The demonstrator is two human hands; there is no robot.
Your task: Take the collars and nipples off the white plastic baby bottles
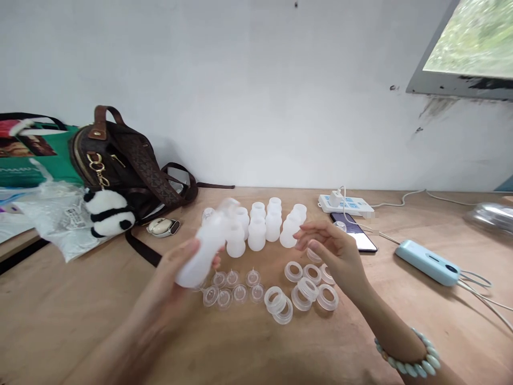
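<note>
My left hand [180, 267] is wrapped round a frosted white bottle [202, 251], tilted with its blurred clear top pointing up and right. My right hand [332, 243] hangs over the right side of the group, fingers apart and slightly bent, with nothing visible in it. Behind the hands stand several frosted white bottles [257, 233], upright and open at the top. In front of them lie several clear nipple-like pieces [240, 293] with thin tips pointing up. Several translucent rings [327, 307] lie below my right hand, some overlapping.
A brown backpack [120, 155] with a panda charm [109, 214] stands at the left beside a green bag [60, 155]. A beige computer mouse [162, 227] lies near it. On the right are a power strip [360, 205], a phone [363, 240] and a light-blue device [427, 262] with cables.
</note>
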